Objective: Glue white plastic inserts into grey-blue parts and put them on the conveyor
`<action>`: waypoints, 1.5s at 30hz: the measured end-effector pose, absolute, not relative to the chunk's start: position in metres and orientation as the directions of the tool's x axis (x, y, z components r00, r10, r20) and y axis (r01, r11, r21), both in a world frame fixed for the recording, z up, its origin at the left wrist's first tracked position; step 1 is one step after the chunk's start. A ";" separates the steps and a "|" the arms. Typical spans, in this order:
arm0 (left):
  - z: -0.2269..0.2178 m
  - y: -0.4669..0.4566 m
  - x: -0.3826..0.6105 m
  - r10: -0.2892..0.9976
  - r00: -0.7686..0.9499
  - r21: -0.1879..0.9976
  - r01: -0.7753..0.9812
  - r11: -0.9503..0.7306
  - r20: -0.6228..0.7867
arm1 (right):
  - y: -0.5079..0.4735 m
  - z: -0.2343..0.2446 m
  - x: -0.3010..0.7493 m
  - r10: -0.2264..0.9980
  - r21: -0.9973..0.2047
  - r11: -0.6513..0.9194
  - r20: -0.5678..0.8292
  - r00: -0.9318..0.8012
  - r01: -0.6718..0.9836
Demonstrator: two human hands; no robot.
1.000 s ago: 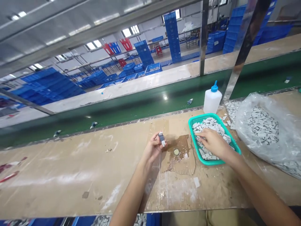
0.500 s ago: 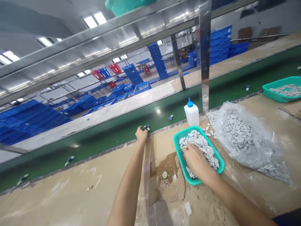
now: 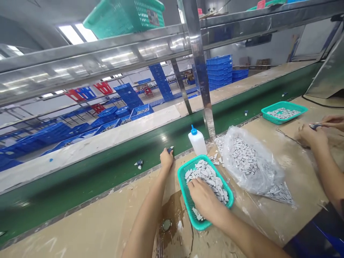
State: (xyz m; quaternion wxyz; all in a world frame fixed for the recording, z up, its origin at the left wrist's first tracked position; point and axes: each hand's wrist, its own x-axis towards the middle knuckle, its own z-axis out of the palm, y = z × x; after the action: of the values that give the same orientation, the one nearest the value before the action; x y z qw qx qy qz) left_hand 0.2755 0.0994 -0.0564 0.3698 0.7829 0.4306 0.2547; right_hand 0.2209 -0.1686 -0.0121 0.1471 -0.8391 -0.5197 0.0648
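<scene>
My left hand reaches forward to the edge of the green conveyor belt, its fingers curled round a small grey and blue part. My right hand rests in a teal basket of small grey pieces; the fingers are bent down among them and what they hold is hidden. A white glue bottle with a blue cap stands just behind the basket.
A clear plastic bag of grey pieces lies right of the basket. Another small part lies on the belt. At the far right a co-worker's hands work beside a second teal basket. A metal post and shelf stand above.
My left hand went from above the workbench out to the belt edge with the small part. The view swung left to right, bringing the co-worker's hands and second basket into sight.
</scene>
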 end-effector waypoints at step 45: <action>-0.058 0.006 0.019 0.779 0.614 0.772 -0.433 0.465 -0.126 | -0.136 -0.031 0.168 0.950 -0.851 -0.131 0.039 0.311 0.508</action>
State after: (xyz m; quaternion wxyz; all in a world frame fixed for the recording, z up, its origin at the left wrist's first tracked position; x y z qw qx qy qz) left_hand 0.0193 0.0062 -0.0585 0.8218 0.3625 0.2392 0.3687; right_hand 0.1677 -0.1359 -0.0310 0.4051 -0.7010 -0.5199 0.2723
